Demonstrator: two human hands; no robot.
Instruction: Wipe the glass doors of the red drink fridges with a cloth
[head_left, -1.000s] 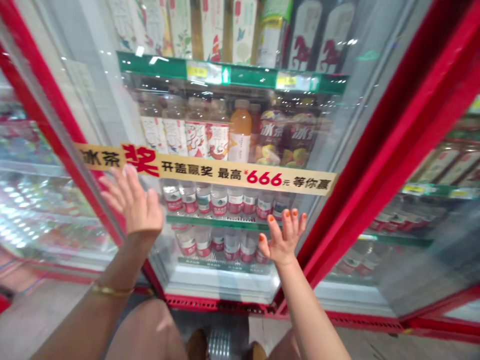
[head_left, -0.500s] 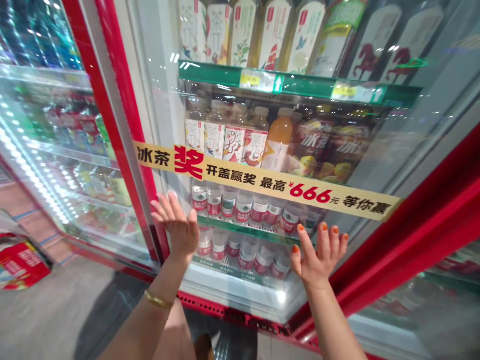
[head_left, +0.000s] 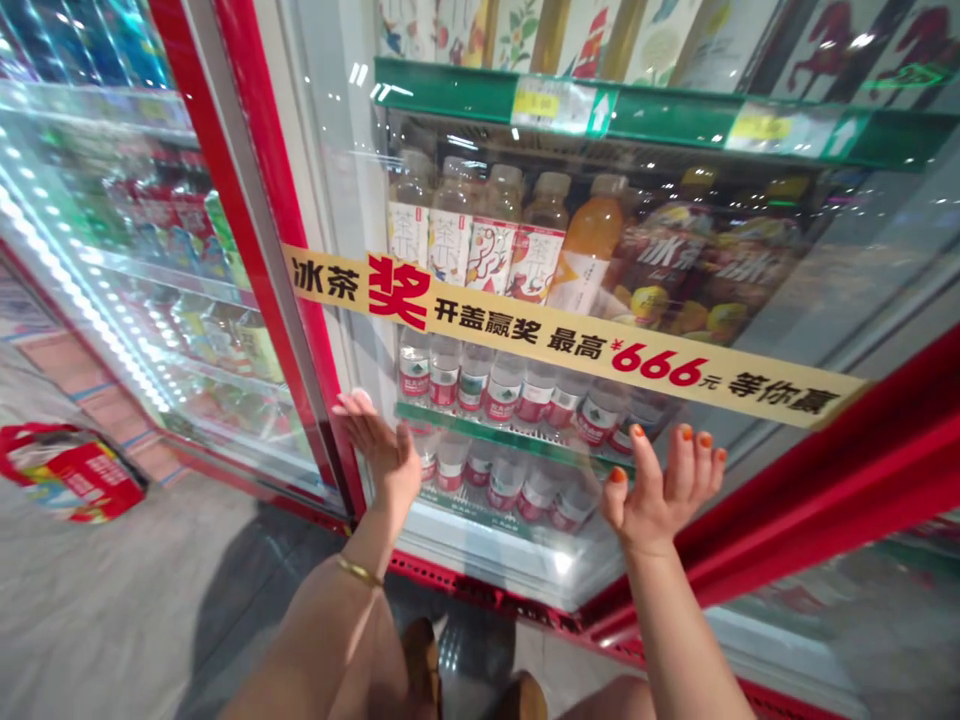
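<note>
A glass fridge door [head_left: 352, 210] with a red frame fills the middle of the view, and a yellow printed strip [head_left: 551, 325] runs across it. My left hand [head_left: 382, 450] is raised with fingers stretched, in front of the lower left part of the door; a gold bracelet [head_left: 360, 571] is on that wrist. On the right, my right hand [head_left: 664, 490], with orange nails, is spread below the strip's right half. Both palms hold nothing. Whether either hand touches the glass, I cannot tell. Behind it stand water bottles [head_left: 502, 390] and tea bottles [head_left: 491, 230].
To the left, a lit fridge [head_left: 142, 290] holds more drinks. A red printed package [head_left: 82, 470] sits on the grey floor [head_left: 97, 590] at the left. Green shelf edges [head_left: 660, 125] carry price tags. My shoes [head_left: 424, 660] show at the bottom.
The view has tilted down and come closer, so the door and shelves look bigger. My feet now show. Both hands appear slightly further right, with fingers still spread.
</note>
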